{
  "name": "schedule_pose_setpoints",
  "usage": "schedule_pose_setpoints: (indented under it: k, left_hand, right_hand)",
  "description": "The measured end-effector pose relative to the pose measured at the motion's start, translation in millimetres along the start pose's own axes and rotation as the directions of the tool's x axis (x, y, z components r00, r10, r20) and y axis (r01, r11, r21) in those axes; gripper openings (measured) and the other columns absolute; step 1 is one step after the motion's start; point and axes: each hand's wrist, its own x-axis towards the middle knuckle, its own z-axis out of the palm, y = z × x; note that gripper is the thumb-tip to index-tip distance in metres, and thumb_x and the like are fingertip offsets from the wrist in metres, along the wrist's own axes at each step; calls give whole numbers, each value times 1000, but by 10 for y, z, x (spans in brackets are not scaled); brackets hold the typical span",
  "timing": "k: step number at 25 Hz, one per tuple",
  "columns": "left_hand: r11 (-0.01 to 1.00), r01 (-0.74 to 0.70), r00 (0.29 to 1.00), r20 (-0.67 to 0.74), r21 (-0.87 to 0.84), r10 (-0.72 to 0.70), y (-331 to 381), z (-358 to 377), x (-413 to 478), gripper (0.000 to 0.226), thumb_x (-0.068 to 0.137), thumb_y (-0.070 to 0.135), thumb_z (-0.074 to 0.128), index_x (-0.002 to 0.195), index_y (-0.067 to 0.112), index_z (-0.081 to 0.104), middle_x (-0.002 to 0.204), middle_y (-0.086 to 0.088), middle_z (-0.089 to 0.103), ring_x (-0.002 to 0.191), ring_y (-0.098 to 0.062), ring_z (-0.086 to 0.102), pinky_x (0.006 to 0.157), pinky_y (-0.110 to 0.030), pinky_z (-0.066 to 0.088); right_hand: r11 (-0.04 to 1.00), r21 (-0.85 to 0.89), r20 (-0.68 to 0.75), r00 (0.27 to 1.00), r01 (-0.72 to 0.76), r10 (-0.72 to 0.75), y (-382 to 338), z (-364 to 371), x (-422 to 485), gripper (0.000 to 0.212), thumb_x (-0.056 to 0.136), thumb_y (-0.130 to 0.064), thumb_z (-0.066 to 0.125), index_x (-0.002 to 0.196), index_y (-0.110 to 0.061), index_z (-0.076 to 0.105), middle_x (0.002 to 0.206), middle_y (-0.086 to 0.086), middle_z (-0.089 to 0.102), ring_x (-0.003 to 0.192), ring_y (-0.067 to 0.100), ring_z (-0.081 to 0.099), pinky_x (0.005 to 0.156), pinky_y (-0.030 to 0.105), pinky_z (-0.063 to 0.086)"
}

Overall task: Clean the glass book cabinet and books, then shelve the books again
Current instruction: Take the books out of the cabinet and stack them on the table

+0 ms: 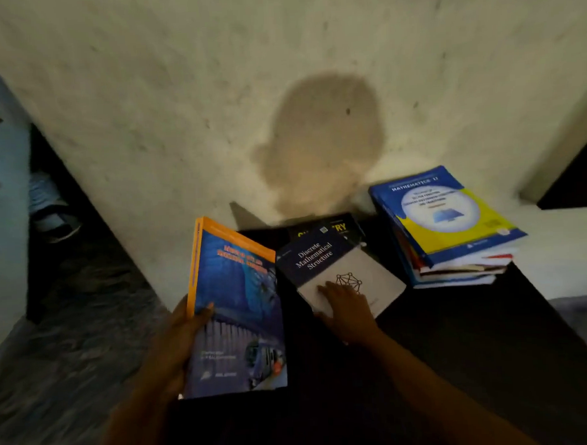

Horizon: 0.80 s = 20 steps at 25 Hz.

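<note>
My left hand grips the spine edge of a blue book with an orange spine and holds it up, thumb over the cover. My right hand lies on the white lower half of the "Discrete Mathematical Structure" book, fingers spread forward. That book lies slanted over a black book with yellow lettering. To the right stands a stack of several books topped by a blue and yellow mathematics book. All rest on a dark table. The glass cabinet is not in view.
A pale wall with a dark stain rises just behind the books. Dark patterned floor spreads to the left. Folded light-blue cloth items sit in a dark gap at far left. A dark object juts in at the right edge.
</note>
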Motion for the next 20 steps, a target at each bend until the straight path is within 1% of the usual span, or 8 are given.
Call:
schedule_pose_setpoints:
  k: [2,4,6,8,12,17,19,20]
  left_hand:
    - [999,41,998,40,-9,-41,-26,-65,110,19,92,4,49,108,8,58,77,-9,72,58,-15,69,45,-26,54]
    - [997,81,994,75,-11,-80,-58,-98,190,18,91,5,51,106,10,59,76,-7,73,61,-18,70,49,-30,56]
    - [994,112,989,94,-13,-110,-96,-106,255,17,91,7,52,104,13,60,79,-8,73,62,-19,70,52,-32,57]
    - [992,126,986,113,-25,-122,-94,-83,288,15,91,7,52,101,15,60,83,-12,71,60,-19,69,50,-32,57]
    - [992,128,983,138,-20,-124,-55,-65,319,13,91,7,51,98,14,59,75,-11,70,55,-19,68,48,-33,56]
    - [995,101,984,146,-23,-97,-1,-133,364,13,90,8,53,99,14,60,69,-6,72,55,-18,68,49,-31,57]
    - [996,93,985,150,-14,-90,-6,-144,395,14,90,9,53,101,14,60,69,-4,72,56,-17,68,51,-31,57]
    - [996,91,984,151,-7,-89,-12,-143,401,14,90,9,53,101,14,60,69,-4,72,56,-17,68,51,-31,57]
  right_hand:
    - [874,452,-161,948,-176,274,186,-17,-124,47,91,-33,55,135,-19,44,138,7,46,125,21,43,103,37,37]
    - [425,841,-30,754,-336,656,340,-33,-308,42,89,-27,58,129,-14,49,128,9,53,114,23,51,94,37,45]
    - [-20,925,286,663,-379,691,401,-6,-429,44,89,-28,60,127,-9,47,124,9,51,111,28,51,88,41,49]
    - [-200,899,430,694,-391,577,348,-41,-431,38,91,-24,57,124,-8,48,113,10,53,107,31,52,85,40,50]
    - [-248,911,411,777,-329,478,182,-157,-354,28,92,-13,53,120,-11,51,110,12,59,92,24,60,67,32,51]
    - [-405,914,215,821,22,530,-104,103,-226,40,90,-3,52,128,-13,44,120,9,55,90,20,60,64,35,56]
    - [-330,943,231,812,-51,535,-132,131,-59,43,90,-4,55,130,-8,41,124,14,55,85,22,62,58,31,59]
    - [-214,964,251,801,-157,544,-117,75,6,40,91,-9,56,128,-4,42,121,18,58,80,23,64,54,29,58]
